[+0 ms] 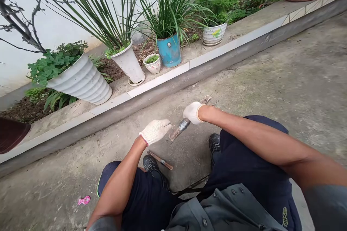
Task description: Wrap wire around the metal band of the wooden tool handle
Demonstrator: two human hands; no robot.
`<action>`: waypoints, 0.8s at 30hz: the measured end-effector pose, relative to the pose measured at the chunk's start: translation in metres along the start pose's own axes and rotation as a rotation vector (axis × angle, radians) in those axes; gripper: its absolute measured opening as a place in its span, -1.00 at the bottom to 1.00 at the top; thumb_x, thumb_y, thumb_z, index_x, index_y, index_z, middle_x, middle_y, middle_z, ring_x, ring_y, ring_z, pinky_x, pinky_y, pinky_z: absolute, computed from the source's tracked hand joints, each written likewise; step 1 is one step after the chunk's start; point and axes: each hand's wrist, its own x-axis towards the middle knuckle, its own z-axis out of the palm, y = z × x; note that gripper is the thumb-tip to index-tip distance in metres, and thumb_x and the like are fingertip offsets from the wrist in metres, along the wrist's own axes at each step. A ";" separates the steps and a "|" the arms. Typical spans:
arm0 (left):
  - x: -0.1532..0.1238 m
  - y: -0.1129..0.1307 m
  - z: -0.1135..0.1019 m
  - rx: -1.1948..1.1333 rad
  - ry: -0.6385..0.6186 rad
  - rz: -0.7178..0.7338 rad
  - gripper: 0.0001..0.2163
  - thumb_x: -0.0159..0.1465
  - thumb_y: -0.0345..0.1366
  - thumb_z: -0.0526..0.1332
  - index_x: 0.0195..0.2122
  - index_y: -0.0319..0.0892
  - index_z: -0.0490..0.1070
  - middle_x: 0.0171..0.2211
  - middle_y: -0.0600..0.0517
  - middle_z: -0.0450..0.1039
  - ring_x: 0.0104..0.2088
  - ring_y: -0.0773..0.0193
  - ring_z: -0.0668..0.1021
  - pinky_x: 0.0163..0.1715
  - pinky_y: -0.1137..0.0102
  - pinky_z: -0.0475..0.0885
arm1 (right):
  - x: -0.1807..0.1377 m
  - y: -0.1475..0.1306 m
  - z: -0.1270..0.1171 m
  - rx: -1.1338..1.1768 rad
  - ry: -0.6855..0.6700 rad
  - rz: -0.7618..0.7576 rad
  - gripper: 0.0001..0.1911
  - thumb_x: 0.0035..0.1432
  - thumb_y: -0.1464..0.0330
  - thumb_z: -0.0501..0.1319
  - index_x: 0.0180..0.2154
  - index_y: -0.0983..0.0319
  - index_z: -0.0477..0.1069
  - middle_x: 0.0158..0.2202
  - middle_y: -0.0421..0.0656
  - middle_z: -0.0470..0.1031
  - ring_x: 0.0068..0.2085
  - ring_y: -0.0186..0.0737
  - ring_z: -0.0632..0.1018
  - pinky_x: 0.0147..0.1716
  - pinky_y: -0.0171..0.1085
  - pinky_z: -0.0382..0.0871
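My right hand (192, 112), in a white knit glove, is closed around a wooden stick wound with grey wire (184, 125). The stick slants above the concrete, and both its ends show past the glove. To its left is my left hand (155, 132), gloved too, with its fingers pinched together close to the winding. Whatever lies between those fingertips is too fine to make out. A second, smaller wooden stick with a winding around its middle (160, 160) rests on the ground by my left shoe (151, 164).
A low tiled ledge (159, 77) crosses in front of me. On it stand a ribbed white pot (84, 81), a tall white pot (129, 63), a blue bucket (169, 52) and smaller planters. A pink object (84, 200) lies on the concrete at lower left.
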 end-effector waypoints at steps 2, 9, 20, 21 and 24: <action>0.000 -0.001 -0.001 -0.047 0.014 -0.009 -0.64 0.56 -0.11 0.02 -0.10 -0.06 0.60 -0.12 0.00 0.68 -0.21 0.17 0.62 -0.24 0.36 0.32 | -0.005 0.000 0.001 -0.003 -0.041 -0.128 -0.72 -0.08 0.49 0.40 -0.23 0.30 0.69 -0.27 0.04 0.67 -0.22 -0.02 0.65 -0.22 -0.22 0.39; 0.004 -0.004 0.003 -0.258 0.062 -0.001 -0.69 0.54 -0.13 0.09 -0.17 -0.15 0.57 -0.29 0.01 0.61 -0.31 0.20 0.58 -0.19 0.37 0.39 | -0.020 0.008 -0.018 0.310 0.086 -0.349 -0.69 0.10 0.12 0.38 -0.26 0.24 0.57 -0.44 -0.25 0.50 -0.42 -0.31 0.44 -0.40 -0.34 0.17; -0.002 0.009 -0.004 -0.189 0.017 0.014 -0.65 0.57 -0.09 0.00 -0.22 -0.09 0.51 -0.39 0.10 0.56 -0.34 0.23 0.58 -0.25 0.39 0.34 | 0.001 0.015 -0.022 0.080 0.276 0.236 -0.57 0.21 0.44 0.26 0.10 0.29 0.63 -0.04 0.20 0.67 0.01 0.17 0.68 -0.07 -0.10 0.47; -0.002 0.008 -0.003 -0.153 0.013 0.018 -0.64 0.57 -0.09 -0.01 -0.18 -0.08 0.53 -0.33 0.08 0.60 -0.30 0.21 0.60 -0.24 0.39 0.34 | 0.002 0.012 -0.019 0.058 0.239 0.222 -0.57 0.18 0.47 0.27 0.08 0.33 0.64 -0.04 0.24 0.66 0.02 0.21 0.68 -0.06 -0.06 0.48; 0.000 0.003 -0.001 -0.025 -0.005 0.025 -0.63 0.57 -0.11 -0.02 -0.08 -0.09 0.58 -0.10 -0.01 0.67 -0.14 0.14 0.65 -0.16 0.37 0.38 | 0.000 0.001 -0.010 0.019 0.118 0.131 -0.63 0.07 0.50 0.34 -0.05 0.39 0.69 -0.08 0.28 0.66 0.00 0.26 0.68 -0.05 -0.03 0.49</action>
